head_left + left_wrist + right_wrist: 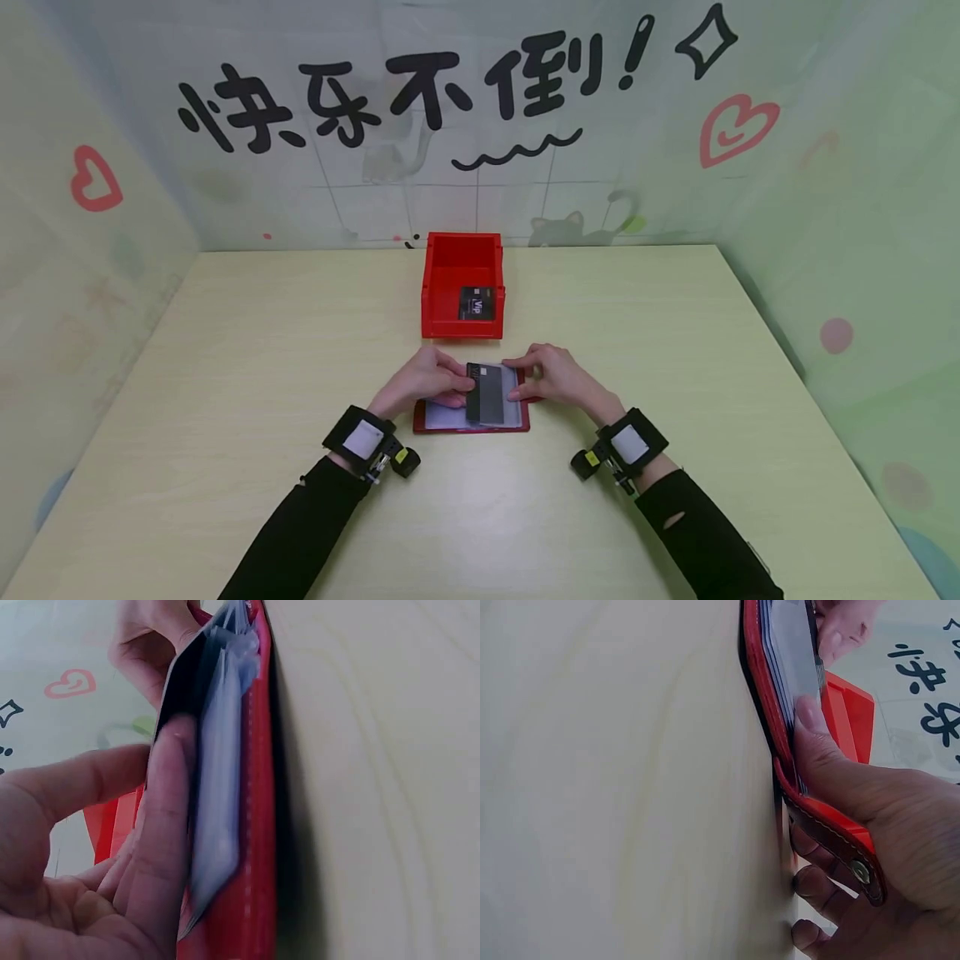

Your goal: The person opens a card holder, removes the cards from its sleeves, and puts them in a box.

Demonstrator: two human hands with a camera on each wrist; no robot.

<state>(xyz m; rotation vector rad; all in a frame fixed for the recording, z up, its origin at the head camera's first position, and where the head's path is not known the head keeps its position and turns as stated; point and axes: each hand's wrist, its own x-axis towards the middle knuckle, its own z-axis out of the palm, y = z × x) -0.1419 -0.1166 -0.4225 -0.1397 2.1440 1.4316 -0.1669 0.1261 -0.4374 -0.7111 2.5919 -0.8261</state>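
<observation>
A red card holder (471, 431) lies open on the table, its clear plastic sleeves (219, 780) stacked inside. Between thumb and fingers, my left hand (433, 379) pinches a dark grey card (491, 398), which overlaps the sleeves. In the left wrist view, the fingers are between the card and the sleeves. My right hand (557, 375) grips the holder's right side, its thumb (819, 742) pressed on the sleeves. Beneath that palm, the holder's strap (829, 829) with a metal snap sticks out.
Just behind the holder stands a red plastic bin (462, 257). Inside it lies a black card (476, 304) marked "Vip". A printed cloth backdrop (420, 204) rises at the table's back edge. Both wrists wear strapped-on cameras.
</observation>
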